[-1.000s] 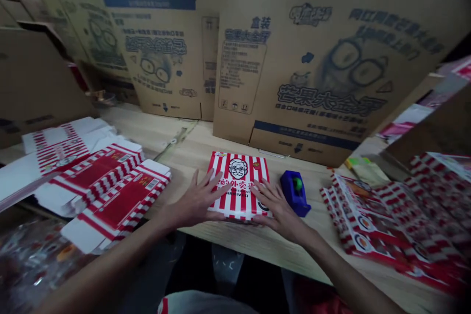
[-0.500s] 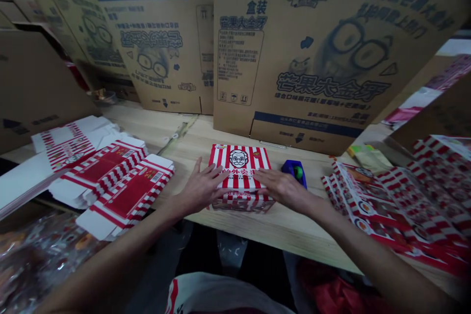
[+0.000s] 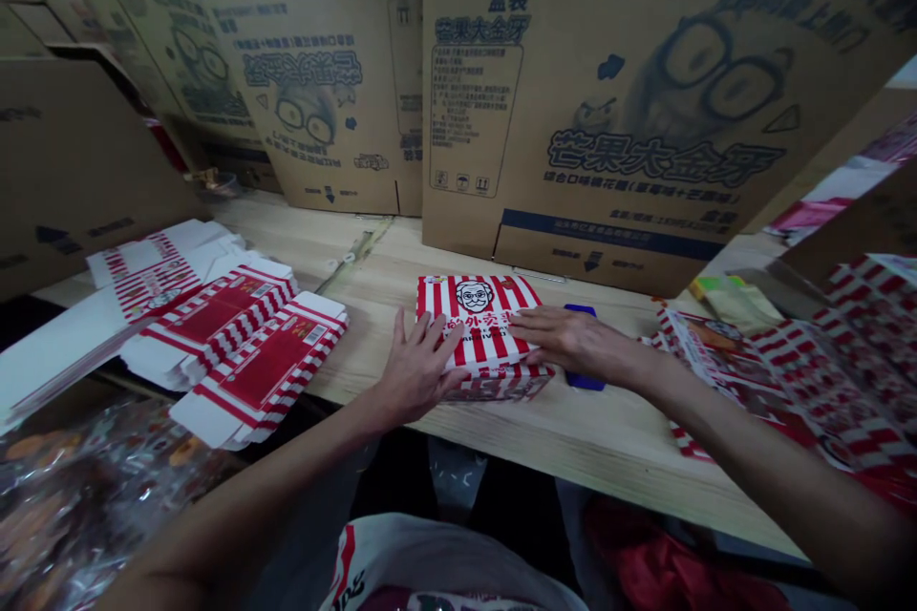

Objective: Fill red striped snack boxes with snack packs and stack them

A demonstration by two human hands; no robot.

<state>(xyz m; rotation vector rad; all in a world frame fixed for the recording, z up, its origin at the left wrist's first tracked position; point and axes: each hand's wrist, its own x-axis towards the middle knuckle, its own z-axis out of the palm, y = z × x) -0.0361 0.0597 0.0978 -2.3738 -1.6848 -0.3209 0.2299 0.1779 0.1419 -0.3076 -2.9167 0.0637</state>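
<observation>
In front of me on the wooden table sits a closed red-and-white striped snack box [image 3: 477,294], with a line-drawn bearded face in glasses on its lid. My left hand [image 3: 421,365] rests on its left front part, fingers spread over the lid and the thumb at the front edge. From the other side, my right hand [image 3: 565,336] lies flat across the right part of the lid, fingers stretched out. Neither hand grasps anything. A blue tape dispenser [image 3: 584,380] stands just right of the box, partly covered by my right hand.
Flattened striped cartons [image 3: 262,363] lie stacked at the left. Below them are clear-wrapped snacks [image 3: 93,487]. Large cardboard boxes [image 3: 573,115] wall off the back. Stacked striped boxes [image 3: 809,353] fill the right side, behind my right forearm. The table's front edge [image 3: 645,487] is close to my lap.
My left hand has slid back to the lid's front left part, its thumb now at the front edge. My right hand now covers more of the tape dispenser. The view has shifted slightly.
</observation>
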